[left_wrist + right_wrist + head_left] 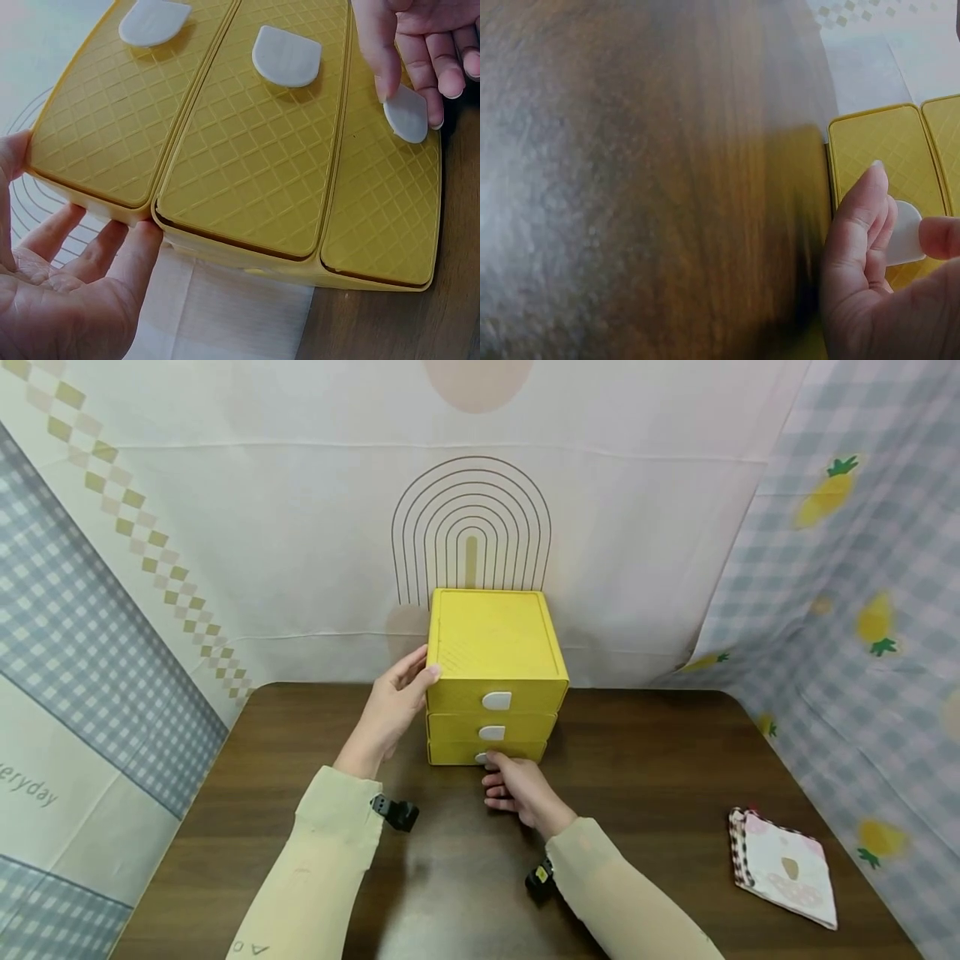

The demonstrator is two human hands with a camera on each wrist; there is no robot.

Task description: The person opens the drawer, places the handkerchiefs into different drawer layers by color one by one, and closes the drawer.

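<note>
A yellow cabinet (491,631) with three stacked drawers stands at the back of the table, all its drawers pushed in. My left hand (390,706) rests on the cabinet's left side, thumb on the top front corner and fingers spread along the side wall. At the lowest drawer, my right hand (528,793) pinches the white pull tab (407,114) between thumb and fingers. Above it, the middle tab (492,733) and the top tab (497,701) are untouched. A criss-cross pattern covers the drawer fronts in the left wrist view.
The dark brown wooden table (637,760) reaches to a white patterned cloth wall (300,527) behind the cabinet. A folded cloth (787,868) with a checked edge lies at the table's right. Blue checked curtains hang on both sides.
</note>
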